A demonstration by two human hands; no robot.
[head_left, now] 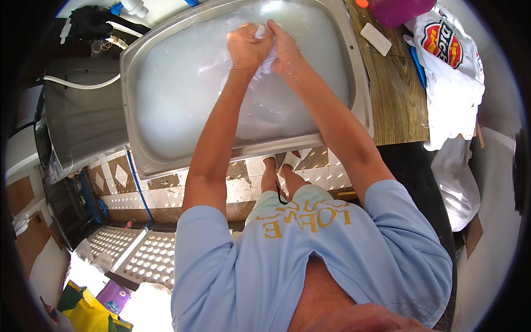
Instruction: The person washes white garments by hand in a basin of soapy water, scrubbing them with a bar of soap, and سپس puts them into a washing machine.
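A wide metal basin [362, 105] in front of me is filled with cloudy, whitish water [171, 94]. Near its far side, both my hands are close together on a wet white cloth [267, 65]. My left hand [248, 48] is closed round a bunched part of it, with a bit of fabric poking up by the thumb. On the cloth's other side, my right hand [284, 50] presses in with its fingers bent. The lower folds of the cloth trail into the water, where their outline is hard to make out.
Right of the basin, a wooden surface [395, 99] bears a white bar [376, 39], a purple container [399, 10] and a white printed cloth [451, 83] hanging over the edge. A grey bin-like container [83, 105] and a pale hose [83, 86] are on the left.
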